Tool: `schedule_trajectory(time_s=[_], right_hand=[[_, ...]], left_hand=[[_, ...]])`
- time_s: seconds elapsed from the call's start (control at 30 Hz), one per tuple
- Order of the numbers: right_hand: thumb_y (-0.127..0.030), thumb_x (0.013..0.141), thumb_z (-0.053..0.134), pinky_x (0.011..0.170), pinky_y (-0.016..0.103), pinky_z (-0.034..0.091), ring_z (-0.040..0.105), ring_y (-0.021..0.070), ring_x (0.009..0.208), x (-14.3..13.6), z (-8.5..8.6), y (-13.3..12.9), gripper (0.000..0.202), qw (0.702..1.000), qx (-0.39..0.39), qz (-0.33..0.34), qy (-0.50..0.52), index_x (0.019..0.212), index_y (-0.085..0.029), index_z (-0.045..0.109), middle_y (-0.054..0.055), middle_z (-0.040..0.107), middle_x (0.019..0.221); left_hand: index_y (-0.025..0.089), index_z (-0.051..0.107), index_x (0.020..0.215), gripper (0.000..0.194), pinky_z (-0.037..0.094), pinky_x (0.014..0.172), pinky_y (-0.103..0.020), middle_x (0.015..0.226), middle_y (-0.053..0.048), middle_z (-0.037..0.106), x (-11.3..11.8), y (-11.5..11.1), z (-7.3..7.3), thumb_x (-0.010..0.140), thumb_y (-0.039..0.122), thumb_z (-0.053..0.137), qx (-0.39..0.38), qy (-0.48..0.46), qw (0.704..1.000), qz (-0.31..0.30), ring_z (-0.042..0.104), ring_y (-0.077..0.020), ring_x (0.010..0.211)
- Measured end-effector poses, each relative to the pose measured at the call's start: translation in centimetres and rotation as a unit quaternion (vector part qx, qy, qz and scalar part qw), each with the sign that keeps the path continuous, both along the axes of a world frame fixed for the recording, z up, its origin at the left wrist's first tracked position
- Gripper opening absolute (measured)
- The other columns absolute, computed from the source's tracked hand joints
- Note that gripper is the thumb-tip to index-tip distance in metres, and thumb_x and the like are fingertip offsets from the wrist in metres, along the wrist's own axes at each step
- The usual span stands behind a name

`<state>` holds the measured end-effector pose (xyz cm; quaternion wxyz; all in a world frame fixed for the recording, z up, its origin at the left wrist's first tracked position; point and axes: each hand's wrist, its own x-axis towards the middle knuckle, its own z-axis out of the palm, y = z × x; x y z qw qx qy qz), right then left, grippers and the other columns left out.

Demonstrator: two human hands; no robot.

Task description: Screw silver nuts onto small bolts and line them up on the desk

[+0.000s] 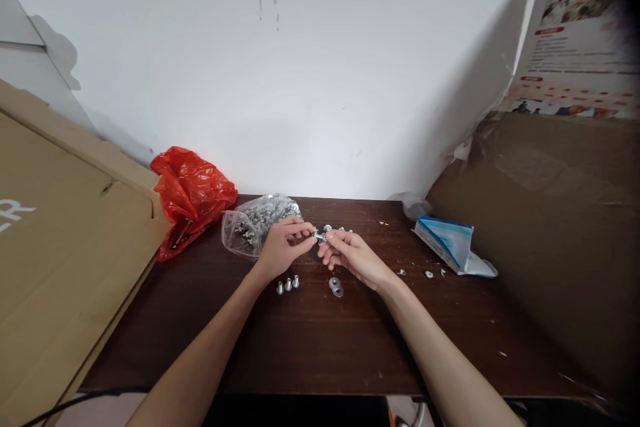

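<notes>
Between my two hands is a small silver bolt [320, 236]. My left hand [283, 250] pinches one end of it with thumb and fingertips. At the other end, the thumb and forefinger of my right hand [356, 257] close on it; my other right fingers are curled below. Fine details of the bolt are too small to make out. Three short silver fasteners [289, 284] stand in a row on the table in front of my left hand. Two overlapping flat washers [336, 287] lie below my right hand. More small metal pieces [327, 228] show just behind my fingers, partly hidden.
A clear plastic bag [260, 220] full of metal hardware lies behind my left hand on the dark table [320, 347]. Left of it sits a red plastic bag [193, 193]. A blue-and-white packet [445, 243] and scraps lie right. Cardboard [75, 247] flanks the table.
</notes>
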<state>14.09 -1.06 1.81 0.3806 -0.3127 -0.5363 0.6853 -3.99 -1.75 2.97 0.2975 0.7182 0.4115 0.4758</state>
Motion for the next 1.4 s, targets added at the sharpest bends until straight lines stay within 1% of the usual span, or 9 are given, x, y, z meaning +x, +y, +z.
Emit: schedule_trajectory(time_s=[0.07, 0.17, 0.33, 0.5, 0.63, 0.83, 1.03, 1.23, 1.4], right_hand=[[-0.041, 0.074, 0.069, 0.060, 0.025, 0.048, 0.057, 0.0102, 0.064, 0.07, 0.20, -0.10, 0.029, 1.000, 0.003, -0.008, 0.024, 0.081, -0.016, 0.057, 0.002, 0.061, 0.077], [-0.033, 0.069, 0.075, 0.065, 0.026, 0.051, 0.060, 0.0115, 0.070, 0.20, 0.42, -0.22, 0.032, 0.998, 0.002, -0.019, 0.056, 0.091, -0.019, 0.057, 0.001, 0.061, 0.081], [-0.038, 0.075, 0.069, 0.061, 0.025, 0.051, 0.059, 0.0099, 0.064, 0.17, 0.26, -0.06, 0.027, 0.999, -0.018, -0.010, 0.041, 0.087, -0.017, 0.059, 0.003, 0.063, 0.082], [-0.029, 0.065, 0.078, 0.071, 0.027, 0.054, 0.063, 0.0123, 0.074, 0.23, 0.44, 0.01, 0.029, 0.997, -0.011, -0.051, 0.061, 0.087, -0.019, 0.062, 0.000, 0.061, 0.080], [-0.033, 0.069, 0.075, 0.072, 0.026, 0.055, 0.064, 0.0125, 0.073, 0.26, 0.20, 0.20, 0.027, 0.995, -0.047, -0.064, 0.054, 0.087, -0.016, 0.063, 0.003, 0.065, 0.078], [-0.039, 0.077, 0.068, 0.065, 0.023, 0.056, 0.064, 0.0110, 0.066, 0.27, -0.21, 0.33, 0.028, 0.997, -0.064, -0.032, 0.009, 0.077, -0.012, 0.066, 0.008, 0.067, 0.079], [-0.025, 0.065, 0.078, 0.074, 0.027, 0.057, 0.066, 0.0143, 0.080, 0.28, 0.04, 0.14, 0.027, 0.996, -0.064, -0.035, 0.055, 0.085, -0.017, 0.062, 0.002, 0.066, 0.084], [-0.037, 0.079, 0.066, 0.074, 0.027, 0.057, 0.066, 0.0141, 0.082, 0.21, -0.19, 0.24, 0.026, 0.996, -0.085, -0.024, 0.029, 0.087, -0.013, 0.065, 0.010, 0.067, 0.094], [-0.025, 0.071, 0.075, 0.077, 0.025, 0.056, 0.066, 0.0138, 0.085, 0.42, -0.07, 0.19, 0.023, 0.995, -0.087, -0.020, 0.048, 0.089, -0.016, 0.063, 0.006, 0.068, 0.093]], left_hand=[[0.015, 0.067, 0.085, 0.014, 0.042, 0.059, -0.022, 0.082, -0.003, 0.055, -0.02, 0.02, -0.02, 0.076, 0.025, 0.063, 0.002, 0.001, 1.000, 0.002, 0.051, -0.0103, 0.069], [0.015, 0.067, 0.084, 0.014, 0.042, 0.058, -0.022, 0.081, -0.003, 0.056, 0.01, -0.01, 0.07, 0.076, 0.025, 0.062, 0.002, -0.002, 1.000, 0.006, 0.051, -0.0104, 0.068], [0.015, 0.067, 0.083, 0.013, 0.042, 0.056, -0.021, 0.081, -0.003, 0.056, 0.04, -0.09, 0.19, 0.075, 0.025, 0.063, 0.002, 0.002, 1.000, 0.009, 0.050, -0.0099, 0.066], [0.016, 0.068, 0.084, 0.014, 0.042, 0.057, -0.022, 0.082, -0.003, 0.057, 0.00, -0.08, 0.14, 0.075, 0.026, 0.063, 0.005, 0.002, 1.000, 0.011, 0.051, -0.0101, 0.067], [0.016, 0.067, 0.084, 0.015, 0.042, 0.057, -0.022, 0.081, -0.003, 0.056, 0.01, -0.02, 0.09, 0.076, 0.026, 0.063, 0.005, 0.001, 1.000, 0.007, 0.051, -0.0102, 0.067], [0.016, 0.067, 0.087, 0.015, 0.044, 0.058, -0.022, 0.082, -0.003, 0.056, -0.07, 0.08, -0.01, 0.076, 0.026, 0.063, 0.008, -0.001, 1.000, 0.006, 0.051, -0.0100, 0.068], [0.016, 0.067, 0.084, 0.013, 0.044, 0.058, -0.022, 0.081, -0.003, 0.056, -0.03, -0.04, 0.21, 0.075, 0.024, 0.063, 0.007, -0.001, 1.000, 0.012, 0.053, -0.0106, 0.069], [0.017, 0.067, 0.086, 0.013, 0.044, 0.059, -0.022, 0.081, -0.003, 0.056, -0.06, -0.02, 0.09, 0.076, 0.024, 0.062, 0.011, 0.000, 1.000, 0.010, 0.052, -0.0105, 0.069], [0.017, 0.068, 0.085, 0.012, 0.045, 0.059, -0.022, 0.081, -0.003, 0.056, -0.05, -0.04, 0.16, 0.076, 0.024, 0.062, 0.010, -0.004, 1.000, 0.011, 0.053, -0.0108, 0.070]])
